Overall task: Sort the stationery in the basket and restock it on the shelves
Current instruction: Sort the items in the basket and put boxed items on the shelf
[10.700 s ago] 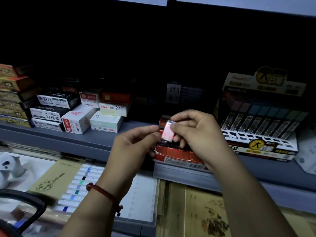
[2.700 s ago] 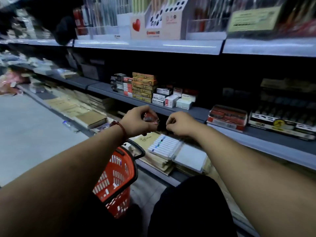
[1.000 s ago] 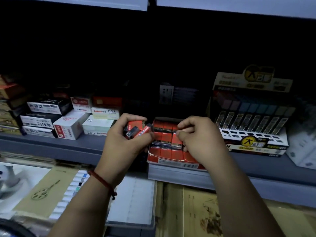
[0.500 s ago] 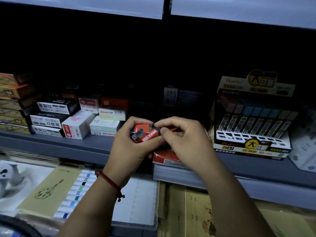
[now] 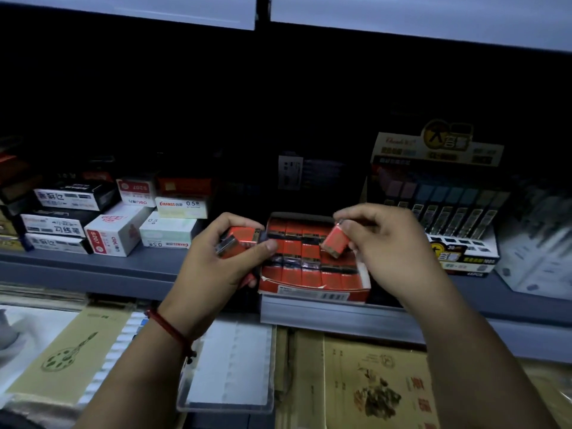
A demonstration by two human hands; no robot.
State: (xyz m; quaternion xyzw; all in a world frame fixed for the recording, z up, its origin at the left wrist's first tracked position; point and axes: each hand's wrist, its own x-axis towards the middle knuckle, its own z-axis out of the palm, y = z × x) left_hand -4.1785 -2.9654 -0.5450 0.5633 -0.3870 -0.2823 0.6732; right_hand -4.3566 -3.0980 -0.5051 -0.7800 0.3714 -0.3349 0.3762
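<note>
The left hand (image 5: 213,267) has its fingers curled round a small stack of red packs (image 5: 240,238), just left of the open box (image 5: 312,291) on the shelf (image 5: 123,269). The right hand (image 5: 390,246) pinches one pack (image 5: 335,243), tilted, above the box's rows. Lower it upright into a gap, aligned with its neighbours, and release only once it is seated. Half a second earlier the right hand was at the stack; it has since drawn this pack clear.
</note>
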